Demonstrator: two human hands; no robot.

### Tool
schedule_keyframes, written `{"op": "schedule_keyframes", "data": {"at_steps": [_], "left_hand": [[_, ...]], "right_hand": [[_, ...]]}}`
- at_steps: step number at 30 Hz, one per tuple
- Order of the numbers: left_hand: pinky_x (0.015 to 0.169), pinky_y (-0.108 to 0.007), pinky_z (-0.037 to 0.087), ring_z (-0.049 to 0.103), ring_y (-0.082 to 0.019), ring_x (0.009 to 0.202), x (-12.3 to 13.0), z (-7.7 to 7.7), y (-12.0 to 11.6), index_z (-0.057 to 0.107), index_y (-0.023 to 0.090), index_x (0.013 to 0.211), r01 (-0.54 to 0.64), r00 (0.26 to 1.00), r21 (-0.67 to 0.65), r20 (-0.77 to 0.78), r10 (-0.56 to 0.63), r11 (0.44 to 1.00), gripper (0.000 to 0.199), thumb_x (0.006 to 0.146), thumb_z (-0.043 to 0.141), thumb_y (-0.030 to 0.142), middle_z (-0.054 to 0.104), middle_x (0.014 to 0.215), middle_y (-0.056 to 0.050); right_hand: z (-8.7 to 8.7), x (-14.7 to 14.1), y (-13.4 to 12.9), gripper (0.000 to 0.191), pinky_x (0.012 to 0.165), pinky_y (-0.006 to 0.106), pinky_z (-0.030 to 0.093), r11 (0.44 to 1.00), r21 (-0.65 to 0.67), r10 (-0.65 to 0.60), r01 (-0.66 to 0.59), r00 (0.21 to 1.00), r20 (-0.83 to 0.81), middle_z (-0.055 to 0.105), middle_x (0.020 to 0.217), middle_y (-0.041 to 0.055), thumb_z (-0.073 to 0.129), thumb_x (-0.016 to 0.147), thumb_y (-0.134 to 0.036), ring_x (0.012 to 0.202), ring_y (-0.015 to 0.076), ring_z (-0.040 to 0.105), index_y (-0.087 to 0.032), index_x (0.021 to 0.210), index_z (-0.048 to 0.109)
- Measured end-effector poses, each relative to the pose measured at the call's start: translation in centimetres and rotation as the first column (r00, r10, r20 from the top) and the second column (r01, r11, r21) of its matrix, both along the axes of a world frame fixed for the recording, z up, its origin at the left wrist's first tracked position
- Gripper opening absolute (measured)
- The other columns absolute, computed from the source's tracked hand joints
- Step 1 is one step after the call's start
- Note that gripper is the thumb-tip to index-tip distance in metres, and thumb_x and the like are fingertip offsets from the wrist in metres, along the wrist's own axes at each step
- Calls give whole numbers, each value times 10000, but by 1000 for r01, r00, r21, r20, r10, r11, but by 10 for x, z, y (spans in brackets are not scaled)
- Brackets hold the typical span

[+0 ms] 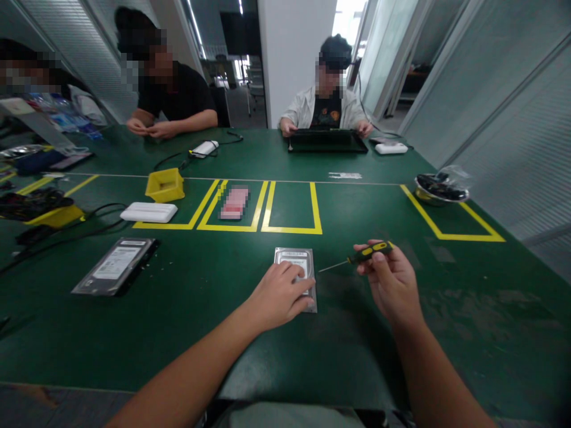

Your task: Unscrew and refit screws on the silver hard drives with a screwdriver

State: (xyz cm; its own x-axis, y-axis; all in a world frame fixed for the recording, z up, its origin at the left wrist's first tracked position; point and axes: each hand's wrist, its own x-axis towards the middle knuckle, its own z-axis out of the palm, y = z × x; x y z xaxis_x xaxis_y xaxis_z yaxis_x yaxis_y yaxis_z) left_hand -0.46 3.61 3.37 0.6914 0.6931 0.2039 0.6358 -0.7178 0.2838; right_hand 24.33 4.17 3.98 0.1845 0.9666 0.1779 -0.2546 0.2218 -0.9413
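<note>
A silver hard drive with a white label lies flat on the green table in front of me. My left hand reaches across it from the left, palm at one side and curled fingers near its right edge, covering much of the label. In my right hand is a screwdriver with a black and yellow handle, gripped between thumb and fingers. Its thin shaft points left, and the tip ends just right of the drive, apart from it. A second hard drive lies further left.
Yellow tape marks boxes on the table. Beyond the drives are a yellow bin, a white power strip, a blurred pink item and a metal bowl of dark parts. Across sit several people, one holding a black panel.
</note>
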Motion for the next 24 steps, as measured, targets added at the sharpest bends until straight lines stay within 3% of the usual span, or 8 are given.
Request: {"op": "schedule_keyframes", "data": {"at_steps": [7,24], "left_hand": [[860,-412,412,495,-266,1035,0,1,0,611,235,1244,2,1000,2,6,-2,1000,359,928,569,401,589,1123,-91],[889,-421,415,491,-268,1051,-1,2,-2,611,240,1246,-9,1000,-14,-2,9,1000,360,930,562,405,586,1135,-85]], "right_hand": [[-5,-2,-3,227,663,285,508,999,3,38,-39,984,177,690,1103,60,601,927,-319,686,117,605,-226,1132,570],[6,-11,-9,249,652,288,535,1000,15,19,-27,909,417,687,1069,77,558,948,-362,679,119,624,-196,1133,544]]}}
